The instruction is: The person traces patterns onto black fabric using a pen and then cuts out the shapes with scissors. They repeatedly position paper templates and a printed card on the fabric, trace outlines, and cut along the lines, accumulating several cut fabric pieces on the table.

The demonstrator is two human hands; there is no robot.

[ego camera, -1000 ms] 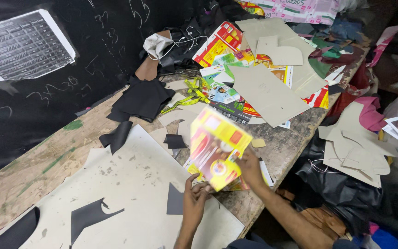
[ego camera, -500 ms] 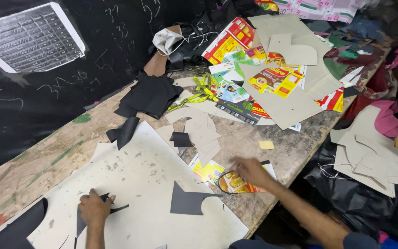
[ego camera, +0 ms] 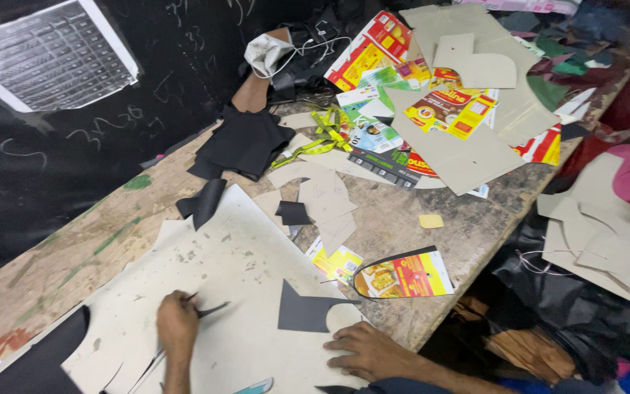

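Fingers of the left hand [ego camera: 177, 323] pinch a thin, dark, pointed strip [ego camera: 211, 311] that sticks out to the right of the knuckles, pressing it against the large pale cardboard sheet [ego camera: 235, 270] that covers the near end of the wooden workbench [ego camera: 74, 248]; whether the strip is a tool or a sliver of material cannot be told. The right hand [ego camera: 364, 350] lies flat near the sheet's lower right corner, fingers spread and holding nothing, its fingertips just below a dark grey cut piece [ego camera: 306, 308] that rests on the sheet beside a small rounded pale tab [ego camera: 344, 317]. Just beyond that hand, a curved pattern piece cut from red and yellow printed packaging [ego camera: 406, 274] lies on the bench near its edge, with a smaller yellow printed scrap [ego camera: 337, 261] to its left. A large black piece [ego camera: 38, 361] lies at the sheet's lower left corner. Farther along the bench sit pale cardboard cut-outs [ego camera: 322, 191], a small black scrap [ego camera: 293, 212], a heap of black material [ego camera: 242, 144] and a yellow measuring tape [ego camera: 315, 138]. The far end is piled with colourful printed cartons [ego camera: 450, 109] and grey board shapes [ego camera: 475, 69]. More grey board shapes [ego camera: 599, 241] are stacked off the bench at the right, over black plastic [ego camera: 548, 292].
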